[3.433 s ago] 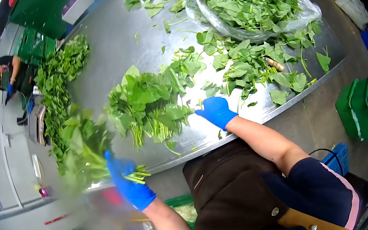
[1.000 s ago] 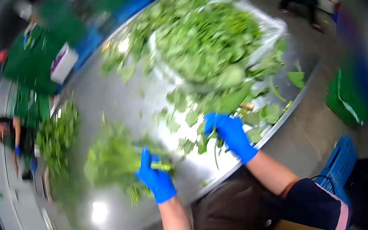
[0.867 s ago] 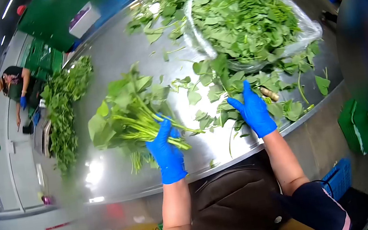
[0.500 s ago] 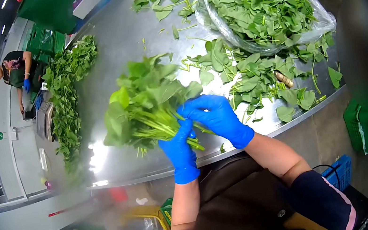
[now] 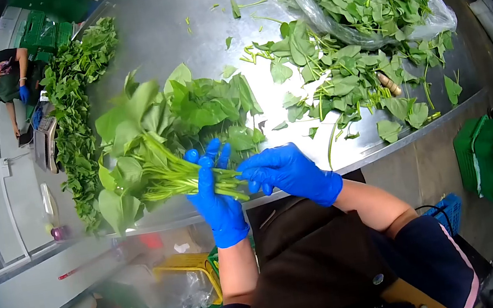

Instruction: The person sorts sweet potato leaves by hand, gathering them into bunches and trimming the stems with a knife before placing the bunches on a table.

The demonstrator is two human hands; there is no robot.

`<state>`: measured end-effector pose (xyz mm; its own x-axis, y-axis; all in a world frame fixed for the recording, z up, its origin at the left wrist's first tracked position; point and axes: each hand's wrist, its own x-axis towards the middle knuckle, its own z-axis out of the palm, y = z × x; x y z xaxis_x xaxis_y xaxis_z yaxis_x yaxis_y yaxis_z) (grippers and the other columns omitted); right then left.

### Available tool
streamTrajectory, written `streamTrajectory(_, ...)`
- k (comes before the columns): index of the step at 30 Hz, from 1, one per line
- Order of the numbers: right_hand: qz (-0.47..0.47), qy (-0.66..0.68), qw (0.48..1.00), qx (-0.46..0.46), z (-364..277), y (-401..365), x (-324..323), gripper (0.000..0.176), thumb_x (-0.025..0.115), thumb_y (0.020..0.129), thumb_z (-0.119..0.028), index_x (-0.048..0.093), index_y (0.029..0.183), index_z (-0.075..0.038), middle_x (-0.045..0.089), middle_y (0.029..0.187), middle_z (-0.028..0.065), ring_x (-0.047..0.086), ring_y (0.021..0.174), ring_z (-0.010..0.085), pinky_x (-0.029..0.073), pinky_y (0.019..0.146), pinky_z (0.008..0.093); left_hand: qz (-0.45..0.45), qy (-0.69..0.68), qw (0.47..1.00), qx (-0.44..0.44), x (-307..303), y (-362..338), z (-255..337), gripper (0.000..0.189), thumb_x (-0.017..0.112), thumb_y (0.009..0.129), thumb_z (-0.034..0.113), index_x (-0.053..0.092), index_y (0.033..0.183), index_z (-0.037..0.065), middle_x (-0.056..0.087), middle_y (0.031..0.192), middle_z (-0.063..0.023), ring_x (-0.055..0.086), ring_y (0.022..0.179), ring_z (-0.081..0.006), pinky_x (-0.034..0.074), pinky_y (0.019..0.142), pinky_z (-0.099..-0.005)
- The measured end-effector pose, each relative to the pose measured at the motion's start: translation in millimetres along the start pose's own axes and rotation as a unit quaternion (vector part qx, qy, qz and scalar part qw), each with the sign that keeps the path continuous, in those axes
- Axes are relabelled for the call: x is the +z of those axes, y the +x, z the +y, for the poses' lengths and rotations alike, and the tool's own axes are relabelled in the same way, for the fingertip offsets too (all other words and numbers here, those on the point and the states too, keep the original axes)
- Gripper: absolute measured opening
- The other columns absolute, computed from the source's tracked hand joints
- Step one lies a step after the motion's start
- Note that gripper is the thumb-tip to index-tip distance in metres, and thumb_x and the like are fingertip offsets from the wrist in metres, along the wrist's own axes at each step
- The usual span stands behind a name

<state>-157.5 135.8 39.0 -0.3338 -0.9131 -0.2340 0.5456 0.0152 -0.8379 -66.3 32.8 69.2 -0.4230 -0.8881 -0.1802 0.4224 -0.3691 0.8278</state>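
Note:
My left hand point(image 5: 217, 206), in a blue glove, is wrapped round the stems of a leafy green bunch point(image 5: 162, 166). The bunch points to the upper left, its cut stem ends toward my right. My right hand point(image 5: 291, 173), also blue-gloved, is at the stem ends with thumb and fingers pressed together; what they pinch, if anything, is too small to tell. Behind the bunch more leaves lie on the metal table point(image 5: 146, 35). Loose leafy stems point(image 5: 338, 83) are spread to the right, with a brown-handled object point(image 5: 389, 84) among them.
A clear plastic bag point(image 5: 303, 18) full of leaves stands at the back right. A long heap of greens point(image 5: 72, 116) lines the left side, near a scale point(image 5: 46, 142) and another person point(image 5: 9, 81). Green crates point(image 5: 481, 154) stand at the right, a yellow crate point(image 5: 183, 264) below the table.
The bunch and my left hand have moved left and slightly down, the bunch tilting further left. My right hand has shifted slightly down at the stem ends. The whole view has shifted a little.

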Motion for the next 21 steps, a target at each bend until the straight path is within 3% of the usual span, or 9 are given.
streamTrajectory(5, 0.009, 0.027, 0.999, -0.024, 14.1, 1.2, 14.1, 0.015, 0.059, 0.086, -0.011, 0.065, 0.095, 0.0, 0.065, 0.081, 0.0055, 0.062, 0.068, 0.0103, 0.049, 0.058, 0.0224, -0.048, -0.085, 0.995, -0.026, -29.9, -6.4, 10.1, 0.03, 0.055, 0.088, 0.014, 0.045, 0.115, 0.004, 0.047, 0.075, -0.0013, 0.046, 0.062, -0.0138, 0.045, 0.064, -0.0306)
streamTrajectory(7, 0.083, 0.124, 0.989, 0.0, 6.0, 6.6, 3.8, 0.012, 0.06, 0.086, -0.01, 0.064, 0.09, 0.0, 0.064, 0.081, 0.005, 0.062, 0.069, 0.0107, 0.05, 0.059, 0.0232, -0.037, -0.227, 0.972, -0.035, -53.0, 6.9, 27.2, 0.028, 0.049, 0.092, 0.017, 0.046, 0.116, 0.004, 0.041, 0.071, 0.0006, 0.035, 0.056, -0.0097, 0.034, 0.052, -0.026)
streamTrajectory(8, 0.136, -0.081, 0.967, -0.2, 14.9, 16.3, -11.7, 0.028, 0.047, 0.094, -0.022, 0.062, 0.091, 0.002, 0.064, 0.075, 0.0074, 0.059, 0.059, 0.0128, 0.047, 0.053, 0.0232, -0.049, -0.243, 0.969, -0.016, -67.3, 14.7, 38.2, 0.027, 0.048, 0.093, 0.017, 0.046, 0.116, 0.004, 0.041, 0.072, 0.0006, 0.035, 0.056, -0.0095, 0.033, 0.052, -0.0253)
streamTrajectory(10, 0.203, -0.051, 0.972, -0.11, 19.1, 26.3, -51.0, 0.028, 0.048, 0.093, -0.026, 0.06, 0.091, -0.001, 0.064, 0.074, 0.0066, 0.057, 0.058, 0.0098, 0.045, 0.053, 0.0221, -0.067, -0.244, 0.967, 0.025, -96.4, 29.2, 56.2, 0.028, 0.048, 0.093, 0.016, 0.045, 0.118, 0.003, 0.041, 0.072, 0.0007, 0.035, 0.056, -0.0091, 0.032, 0.052, -0.0243)
streamTrajectory(11, 0.214, -0.138, 0.967, -0.02, 15.5, 23.1, -58.9, 0.032, 0.051, 0.091, -0.032, 0.061, 0.092, -0.002, 0.065, 0.074, 0.0079, 0.058, 0.056, 0.0108, 0.046, 0.053, 0.0225, -0.074, -0.229, 0.97, 0.044, -108.1, 32.5, 62.3, 0.031, 0.048, 0.093, 0.016, 0.044, 0.12, 0.002, 0.042, 0.072, 0.0008, 0.034, 0.056, -0.0089, 0.032, 0.052, -0.0241)
streamTrajectory(13, 0.08, -0.392, 0.898, 0.185, 22.8, 26.5, -70.1, 0.04, 0.054, 0.088, -0.04, 0.062, 0.097, -0.002, 0.066, 0.073, 0.0102, 0.06, 0.053, 0.0139, 0.047, 0.051, 0.0239, -0.056, -0.276, 0.959, 0.028, -112.4, 32.2, 65.8, 0.039, 0.049, 0.092, 0.018, 0.041, 0.126, 0.0, 0.042, 0.072, 0.0012, 0.034, 0.056, -0.0089, 0.032, 0.052, -0.024)
streamTrajectory(15, 0.062, -0.336, 0.907, 0.246, 57.2, 32.8, -62.0, 0.047, 0.054, 0.086, -0.046, 0.062, 0.101, -0.002, 0.066, 0.071, 0.0111, 0.06, 0.05, 0.0166, 0.048, 0.048, 0.0256, -0.06, -0.342, 0.938, -0.023, -110.1, 31.2, 67.3, 0.04, 0.049, 0.093, 0.019, 0.044, 0.125, -0.003, 0.043, 0.071, 0.0008, 0.035, 0.054, -0.0087, 0.033, 0.051, -0.0241)
streamTrajectory(18, 0.009, -0.265, 0.939, 0.219, 122.5, 62.4, -78.6, 0.049, 0.055, 0.086, -0.045, 0.06, 0.097, 0.003, 0.068, 0.082, 0.013, 0.061, 0.054, 0.0157, 0.048, 0.048, 0.0249, -0.073, -0.339, 0.937, -0.036, -117.1, 30.2, 47.0, 0.034, 0.049, 0.092, 0.019, 0.05, 0.119, -0.001, 0.044, 0.068, 0.0027, 0.036, 0.053, -0.0085, 0.034, 0.05, -0.0242)
streamTrajectory(21, -0.019, -0.282, 0.952, 0.12, 128.4, 64.4, -90.8, 0.04, 0.058, 0.081, -0.042, 0.06, 0.101, -0.008, 0.066, 0.082, 0.0139, 0.062, 0.066, 0.027, 0.049, 0.058, 0.0346, -0.104, -0.267, 0.958, -0.013, -109.8, 28.0, 39.7, 0.025, 0.05, 0.092, 0.019, 0.055, 0.11, 0.001, 0.041, 0.066, 0.0039, 0.036, 0.053, -0.0081, 0.032, 0.048, -0.0241)
